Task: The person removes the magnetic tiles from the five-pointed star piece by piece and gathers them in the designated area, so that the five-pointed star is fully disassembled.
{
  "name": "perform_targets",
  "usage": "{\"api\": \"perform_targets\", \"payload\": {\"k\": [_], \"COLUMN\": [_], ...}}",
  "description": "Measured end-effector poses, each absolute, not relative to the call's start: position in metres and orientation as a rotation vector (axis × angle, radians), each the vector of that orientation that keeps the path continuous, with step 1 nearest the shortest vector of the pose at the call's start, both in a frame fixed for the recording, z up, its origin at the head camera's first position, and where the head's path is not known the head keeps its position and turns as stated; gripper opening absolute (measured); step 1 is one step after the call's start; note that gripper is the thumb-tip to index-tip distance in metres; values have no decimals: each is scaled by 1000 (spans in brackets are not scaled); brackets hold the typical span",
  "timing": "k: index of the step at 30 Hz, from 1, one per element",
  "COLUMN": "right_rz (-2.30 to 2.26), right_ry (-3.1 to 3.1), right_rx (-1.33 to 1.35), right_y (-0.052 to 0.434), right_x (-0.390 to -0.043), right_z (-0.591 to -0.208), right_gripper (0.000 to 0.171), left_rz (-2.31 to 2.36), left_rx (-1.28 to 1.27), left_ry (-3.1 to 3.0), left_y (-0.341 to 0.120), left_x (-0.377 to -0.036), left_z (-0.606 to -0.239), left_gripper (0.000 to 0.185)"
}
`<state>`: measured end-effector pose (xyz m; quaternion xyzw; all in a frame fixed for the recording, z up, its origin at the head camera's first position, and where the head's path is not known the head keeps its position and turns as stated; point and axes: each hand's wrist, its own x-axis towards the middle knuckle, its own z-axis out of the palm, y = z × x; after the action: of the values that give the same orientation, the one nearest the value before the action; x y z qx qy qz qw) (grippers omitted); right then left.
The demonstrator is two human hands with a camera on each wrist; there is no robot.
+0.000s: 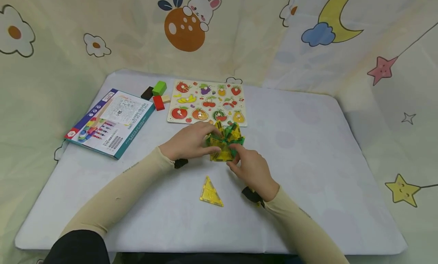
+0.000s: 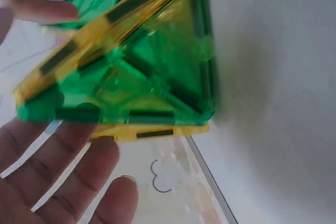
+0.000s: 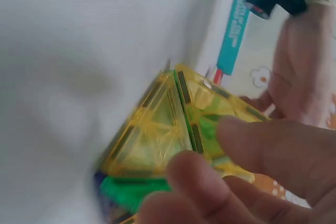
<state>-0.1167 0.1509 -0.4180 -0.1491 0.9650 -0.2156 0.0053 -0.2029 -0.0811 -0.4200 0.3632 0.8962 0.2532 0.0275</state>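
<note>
Several translucent yellow and green triangular magnetic tiles form a pointed cluster [image 1: 221,152] at mid-table, in front of the fruit board. My left hand [image 1: 193,140] holds it from the left, thumb on the near side and fingers round the far side. In the left wrist view, fingers [image 2: 100,166] lie along the edge of a green tile [image 2: 152,82]. From the right, my right hand [image 1: 251,169] pinches the cluster between thumb and index finger. The right wrist view shows its fingertips over yellow tiles [image 3: 152,135]. A loose yellow triangular tile [image 1: 211,193] lies nearer me.
A boxed set [image 1: 111,121] lies at the left. Beside it are a green block [image 1: 159,88], a red block [image 1: 158,103], a black block [image 1: 147,93] and a light wooden one. A fruit puzzle board [image 1: 207,102] lies at the back. Printed cloth walls surround the white table [image 1: 308,150].
</note>
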Motion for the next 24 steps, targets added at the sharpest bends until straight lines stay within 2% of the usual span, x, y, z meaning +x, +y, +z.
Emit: {"api": "perform_targets", "payload": {"k": [7,16,19,21,24], "right_rz": [-448,-385,-408,-414,-416], "right_ry": [3044,3054,3053,3062,3072], "right_rx": [-341,-342,-368,-378,-371], "right_y": [134,127,125,125,127], "right_x": [-133,-139,-140,-140,-142], "right_z": [-426,-436,-435,-434,-434], "right_gripper": [56,56,55,54,53], "left_rz": [1129,1213,1294,1320,1222], "left_rx": [916,664,724,851,1084], "left_ry": [2713,2579,2633,2660,2624], "left_y": [-89,-88,-93,-96,-96], "left_x": [-220,-239,-234,-230,-226], "left_z": [-424,-434,-434,-433,-428], "left_gripper": [26,31,28,30,44]}}
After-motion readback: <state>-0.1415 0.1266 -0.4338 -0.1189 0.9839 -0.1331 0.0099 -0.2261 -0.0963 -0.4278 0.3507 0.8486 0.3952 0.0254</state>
